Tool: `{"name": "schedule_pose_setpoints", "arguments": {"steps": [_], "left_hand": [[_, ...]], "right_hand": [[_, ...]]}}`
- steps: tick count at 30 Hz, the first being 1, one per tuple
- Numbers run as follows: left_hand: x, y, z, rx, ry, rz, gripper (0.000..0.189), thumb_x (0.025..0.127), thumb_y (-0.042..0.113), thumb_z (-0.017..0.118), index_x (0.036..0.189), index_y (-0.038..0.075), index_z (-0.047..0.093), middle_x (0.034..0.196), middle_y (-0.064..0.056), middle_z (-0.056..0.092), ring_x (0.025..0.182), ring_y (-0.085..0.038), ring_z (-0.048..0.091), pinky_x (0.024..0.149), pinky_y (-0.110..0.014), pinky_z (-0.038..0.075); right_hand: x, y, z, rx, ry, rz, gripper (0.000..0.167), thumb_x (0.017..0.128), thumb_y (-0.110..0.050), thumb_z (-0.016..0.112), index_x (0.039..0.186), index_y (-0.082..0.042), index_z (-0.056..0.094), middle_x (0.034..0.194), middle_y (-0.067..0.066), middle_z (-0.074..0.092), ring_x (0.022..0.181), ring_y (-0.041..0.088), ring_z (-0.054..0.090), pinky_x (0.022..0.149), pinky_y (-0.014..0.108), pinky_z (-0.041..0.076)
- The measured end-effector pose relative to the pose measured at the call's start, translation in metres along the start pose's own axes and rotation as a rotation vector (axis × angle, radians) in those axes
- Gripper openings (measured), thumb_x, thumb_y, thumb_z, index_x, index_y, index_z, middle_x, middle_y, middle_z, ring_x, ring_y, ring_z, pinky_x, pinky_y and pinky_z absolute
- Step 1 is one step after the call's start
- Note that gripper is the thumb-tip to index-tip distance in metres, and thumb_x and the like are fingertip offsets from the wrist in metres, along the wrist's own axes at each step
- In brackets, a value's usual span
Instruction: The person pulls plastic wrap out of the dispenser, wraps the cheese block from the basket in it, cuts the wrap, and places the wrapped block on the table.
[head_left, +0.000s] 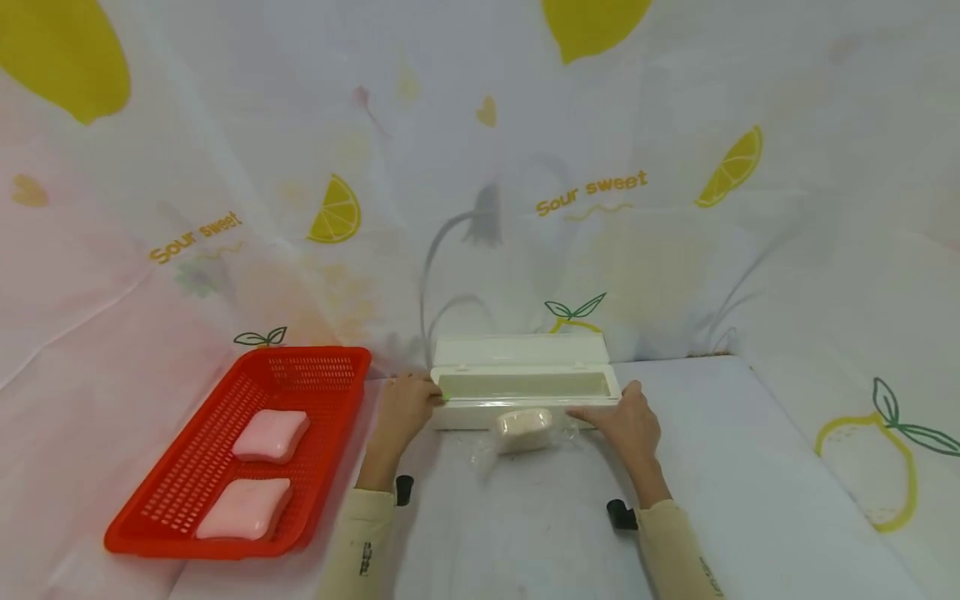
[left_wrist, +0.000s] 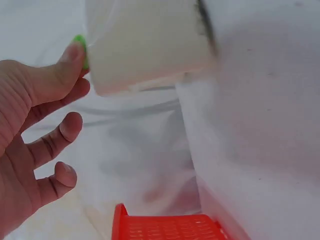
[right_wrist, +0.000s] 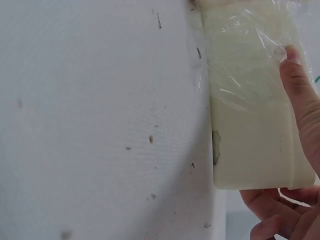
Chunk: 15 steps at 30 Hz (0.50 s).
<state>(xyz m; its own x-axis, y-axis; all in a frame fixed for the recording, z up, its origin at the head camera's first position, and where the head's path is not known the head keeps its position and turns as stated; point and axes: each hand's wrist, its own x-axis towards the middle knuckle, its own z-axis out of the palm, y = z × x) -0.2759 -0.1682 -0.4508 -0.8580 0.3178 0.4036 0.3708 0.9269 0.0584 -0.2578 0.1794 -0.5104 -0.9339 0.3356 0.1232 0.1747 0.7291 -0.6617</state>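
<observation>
A long white cling film dispenser (head_left: 480, 417) lies with its lid (head_left: 521, 350) raised at the back. In front of it sits a pale bar of soap (head_left: 523, 425) in clear film, which spreads over the dispenser's front. At the left end, my left hand (head_left: 407, 408) pinches a small green slider (left_wrist: 80, 45) on the dispenser's edge; its other fingers are loosely bent. My right hand (head_left: 628, 421) grips the right end, thumb on the film-covered front and fingers around the end, as the right wrist view shows.
A red plastic basket (head_left: 330, 450) stands on the left of the white table (head_left: 510, 533), with two pink soap bars (head_left: 270, 435) inside. Behind hangs a lemon-printed cloth (head_left: 450, 125). Black straps with camera mounts sit at both wrists.
</observation>
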Motion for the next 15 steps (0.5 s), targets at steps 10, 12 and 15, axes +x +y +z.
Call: {"name": "schedule_pose_setpoints", "arguments": {"steps": [10, 12, 15], "left_hand": [[-0.016, -0.020, 0.006, -0.075, 0.071, -0.062, 0.010, 0.074, 0.008, 0.084, 0.083, 0.012, 0.080, 0.079, -0.004, 0.073, 0.074, -0.026, 0.068, 0.069, -0.040, 0.054], [-0.016, -0.016, 0.005, -0.063, 0.064, -0.072, 0.010, 0.074, 0.008, 0.083, 0.083, 0.011, 0.079, 0.078, -0.005, 0.072, 0.074, -0.026, 0.068, 0.068, -0.041, 0.054], [-0.015, -0.006, -0.001, -0.081, 0.012, -0.131, 0.007, 0.078, 0.005, 0.080, 0.084, 0.007, 0.077, 0.077, -0.007, 0.069, 0.073, -0.027, 0.066, 0.065, -0.042, 0.053]], "right_hand": [[-0.002, -0.004, -0.005, 0.010, -0.046, 0.027, 0.101, 0.048, -0.078, 0.081, 0.098, -0.003, 0.035, 0.078, 0.011, 0.046, 0.063, 0.024, 0.045, 0.050, 0.035, 0.035], [-0.003, -0.005, -0.007, 0.014, -0.047, 0.029, 0.099, 0.049, -0.076, 0.082, 0.098, -0.003, 0.036, 0.078, 0.011, 0.046, 0.062, 0.024, 0.045, 0.049, 0.035, 0.035], [-0.004, -0.007, -0.007, 0.014, -0.048, 0.034, 0.097, 0.051, -0.073, 0.084, 0.099, -0.003, 0.036, 0.078, 0.011, 0.046, 0.062, 0.024, 0.046, 0.049, 0.035, 0.035]]}}
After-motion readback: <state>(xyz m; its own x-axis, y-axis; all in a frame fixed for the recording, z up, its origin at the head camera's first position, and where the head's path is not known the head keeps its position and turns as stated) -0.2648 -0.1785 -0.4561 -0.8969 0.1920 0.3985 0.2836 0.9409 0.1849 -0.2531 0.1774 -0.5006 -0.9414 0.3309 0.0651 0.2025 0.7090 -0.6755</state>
